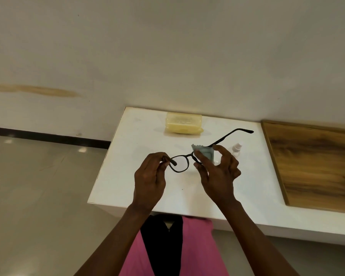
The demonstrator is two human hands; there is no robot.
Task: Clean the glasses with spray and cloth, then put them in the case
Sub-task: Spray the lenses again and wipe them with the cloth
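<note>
Left hand [149,176] pinches black round-framed glasses [179,163] at the hinge; right hand [217,172] presses grey cloth [204,153] around one lens. Yellow translucent case [184,122]: embossed lettering, apparently, unreadable.

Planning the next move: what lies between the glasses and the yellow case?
Head view: only bare white table between the glasses and the case.
</note>
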